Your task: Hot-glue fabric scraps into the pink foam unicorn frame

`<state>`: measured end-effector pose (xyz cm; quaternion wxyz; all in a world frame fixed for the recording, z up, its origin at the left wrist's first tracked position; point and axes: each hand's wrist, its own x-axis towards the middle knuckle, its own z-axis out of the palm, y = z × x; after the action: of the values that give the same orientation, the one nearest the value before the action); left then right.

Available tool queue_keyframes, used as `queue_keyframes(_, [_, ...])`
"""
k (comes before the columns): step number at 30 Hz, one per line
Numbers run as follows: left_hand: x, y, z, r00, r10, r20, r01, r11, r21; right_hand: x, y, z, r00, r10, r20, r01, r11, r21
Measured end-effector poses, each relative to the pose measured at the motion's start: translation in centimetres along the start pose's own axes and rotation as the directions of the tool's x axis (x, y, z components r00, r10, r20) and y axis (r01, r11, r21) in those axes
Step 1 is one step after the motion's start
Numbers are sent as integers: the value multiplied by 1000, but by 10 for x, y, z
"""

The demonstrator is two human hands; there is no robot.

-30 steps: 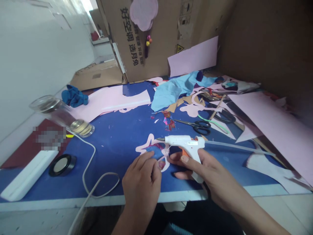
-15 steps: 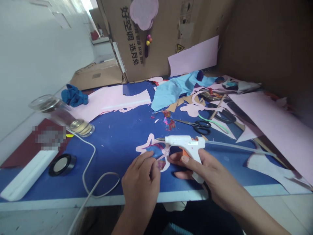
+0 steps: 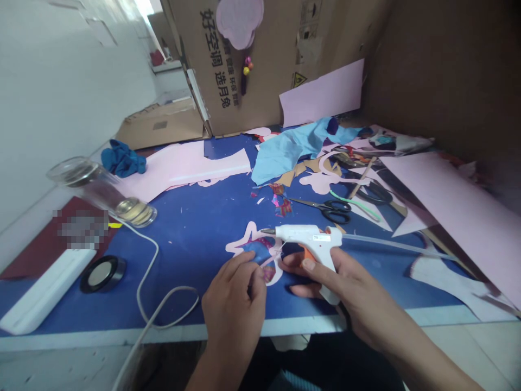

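Glue gun (image 3: 305,236) held over a pink cut-out (image 3: 240,247), both hands at the mat's near edge

Far left, a glass tumbler (image 3: 101,193) on its side; near it, a black tape roll (image 3: 103,274) and looped white cord (image 3: 148,271); open blue mat (image 3: 195,244) up to the left hand (image 3: 234,304), fingertips pinched narrowly on the cut-out; right hand (image 3: 345,288) curled around the grip; scissors (image 3: 325,209) beyond, well apart.

Craft workspace — cardboard walls (image 3: 431,70), paper scraps (image 3: 319,183), glue gun (image 3: 305,235)
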<state>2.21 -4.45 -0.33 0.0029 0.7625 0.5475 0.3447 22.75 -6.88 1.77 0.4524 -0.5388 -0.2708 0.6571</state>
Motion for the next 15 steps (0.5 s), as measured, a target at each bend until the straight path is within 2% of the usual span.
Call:
queue_keyframes(4, [0,1,-1,1000,-15,24,15,1000,10,-1,-1,0,1000,17,-21,-17,1000,-2])
queue_keyframes(15, [0,2,-1,999,-15,29,15,1000,2,-3,-9,-3,994,-67,-86,62,996,-63])
